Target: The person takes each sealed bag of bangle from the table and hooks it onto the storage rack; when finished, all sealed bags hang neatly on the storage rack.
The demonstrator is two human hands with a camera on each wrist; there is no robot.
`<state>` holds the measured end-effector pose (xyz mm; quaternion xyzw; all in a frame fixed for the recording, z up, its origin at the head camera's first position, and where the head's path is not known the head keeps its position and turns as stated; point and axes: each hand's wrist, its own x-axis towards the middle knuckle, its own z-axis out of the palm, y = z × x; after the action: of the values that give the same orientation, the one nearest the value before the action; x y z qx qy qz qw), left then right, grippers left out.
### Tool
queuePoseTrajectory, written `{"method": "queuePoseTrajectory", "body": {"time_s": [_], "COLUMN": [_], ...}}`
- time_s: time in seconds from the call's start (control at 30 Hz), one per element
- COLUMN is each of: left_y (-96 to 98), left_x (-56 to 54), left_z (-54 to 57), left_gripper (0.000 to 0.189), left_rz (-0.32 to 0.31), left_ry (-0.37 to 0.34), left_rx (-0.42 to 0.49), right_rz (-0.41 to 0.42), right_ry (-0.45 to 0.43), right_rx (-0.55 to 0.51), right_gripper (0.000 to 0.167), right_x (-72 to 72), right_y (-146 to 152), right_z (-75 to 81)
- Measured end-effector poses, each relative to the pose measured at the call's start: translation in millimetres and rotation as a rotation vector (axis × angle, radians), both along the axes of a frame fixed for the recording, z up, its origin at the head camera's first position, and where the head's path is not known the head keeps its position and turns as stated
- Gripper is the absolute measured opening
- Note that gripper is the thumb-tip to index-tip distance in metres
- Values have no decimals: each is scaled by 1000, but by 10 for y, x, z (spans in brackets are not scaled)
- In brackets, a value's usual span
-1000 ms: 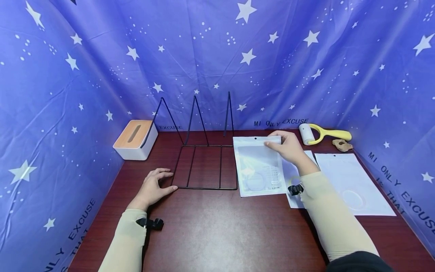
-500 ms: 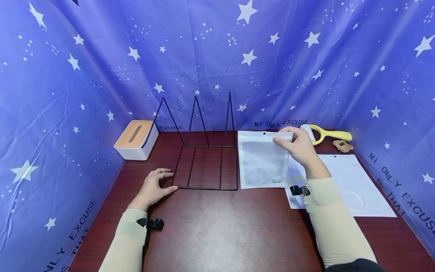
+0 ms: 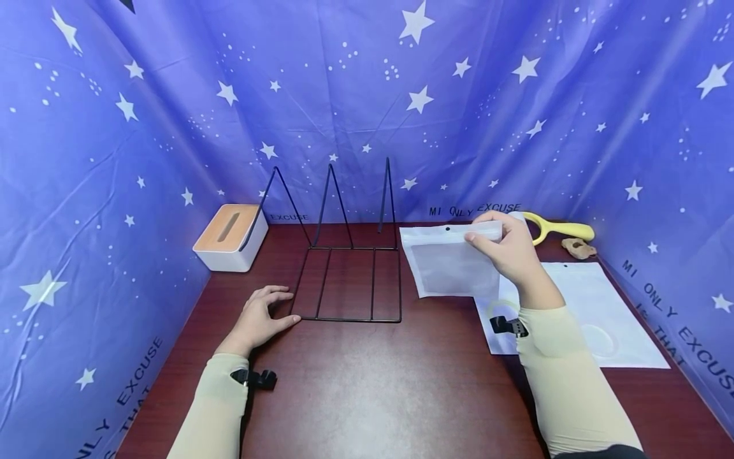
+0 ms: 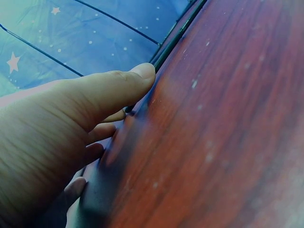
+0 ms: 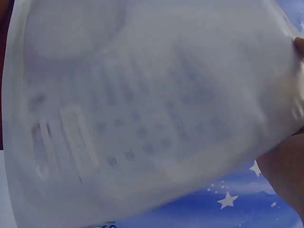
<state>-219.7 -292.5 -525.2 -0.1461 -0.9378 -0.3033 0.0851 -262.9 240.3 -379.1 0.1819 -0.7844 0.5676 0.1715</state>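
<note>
My right hand (image 3: 507,248) pinches the top right edge of a white zip-lock bag (image 3: 453,264), thumb in front. The bag hangs tilted just right of a black wire rack (image 3: 350,248), apart from it. Blurred print and a round shape show through the bag (image 5: 142,95) in the right wrist view. My left hand (image 3: 258,319) rests at the rack's front left corner. Its thumb touches the front rod and its fingers lie spread by the left side. In the left wrist view the thumb (image 4: 128,85) presses the dark rod (image 4: 178,35).
Two more white bags lie at right, one (image 3: 596,312) in the open and one (image 3: 487,331) partly under my right hand and wrist. Behind them are a yellow-handled lint roller (image 3: 564,229) and a small brown object (image 3: 579,247). A wood-topped tissue box (image 3: 229,239) stands left of the rack.
My right hand has moved right and slightly back with the bag. The bag's lower edge has swung up, so it looks shorter. My left hand and the rack have not moved.
</note>
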Motion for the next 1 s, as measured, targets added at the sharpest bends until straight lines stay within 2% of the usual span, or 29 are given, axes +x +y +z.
{"method": "queuePoseTrajectory", "body": {"time_s": [0.17,0.4,0.73,1.0], "left_y": [-1,-9,-15,-15], "left_x": [-1,-9,-13,-13], "left_z": [-10,-19,-25,-12], "left_gripper": [59,58,58,58], "left_rz": [-1,-1,-1,-3], "left_ry": [-2,7,10,13], "left_rx": [5,-5,-2,6], "right_rz": [26,86,152,156], "right_ry": [56,107,194,224], "right_rx": [-41,-169,-285,-316], "right_gripper": [15,13,9,7], "right_x": [53,150,287,372], "right_y": [5,-18,-72,-129], "right_z": [49,161,289,338]}}
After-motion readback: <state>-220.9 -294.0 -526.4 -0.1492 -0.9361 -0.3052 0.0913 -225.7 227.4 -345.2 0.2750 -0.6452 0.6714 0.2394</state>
